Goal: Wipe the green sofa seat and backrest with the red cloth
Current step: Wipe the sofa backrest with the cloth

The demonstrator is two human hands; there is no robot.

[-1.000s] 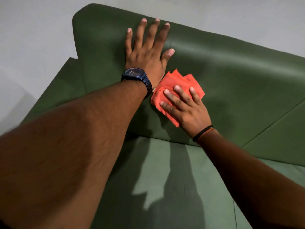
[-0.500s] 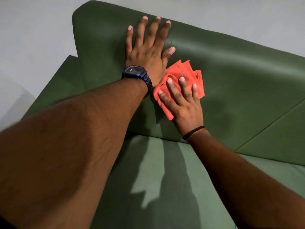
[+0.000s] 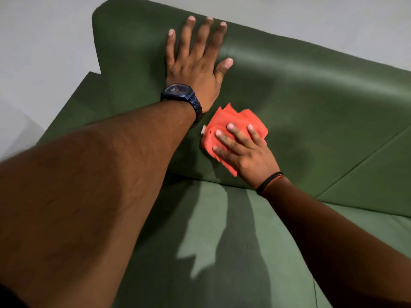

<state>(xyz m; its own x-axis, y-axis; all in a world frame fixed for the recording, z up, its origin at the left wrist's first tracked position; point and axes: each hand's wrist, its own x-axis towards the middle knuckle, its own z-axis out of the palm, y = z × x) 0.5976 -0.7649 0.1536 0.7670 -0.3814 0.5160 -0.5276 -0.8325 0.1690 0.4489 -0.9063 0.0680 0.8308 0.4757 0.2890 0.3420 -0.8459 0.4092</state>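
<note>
The person leans over the green sofa with both arms stretched out in front of them. Their left hand (image 3: 195, 63) lies flat on the upper part of the backrest (image 3: 311, 90), fingers spread and straight, gripping nothing; a dark blue watch (image 3: 181, 93) sits on that wrist. Just below and to the right of it, the right hand (image 3: 246, 152) presses the red cloth (image 3: 231, 123) against the lower part of the backrest, palm down with the fingers splayed open over the bunched fabric, so the cloth is pinned under the hand rather than clenched in a fist. A small pale tag shows at the cloth's left edge. A black band (image 3: 269, 183) circles the right wrist. The cloth sits a little above the crease where backrest meets seat (image 3: 211, 218), and the seat cushion carries the shadows of both arms, with a lit patch between them
</note>
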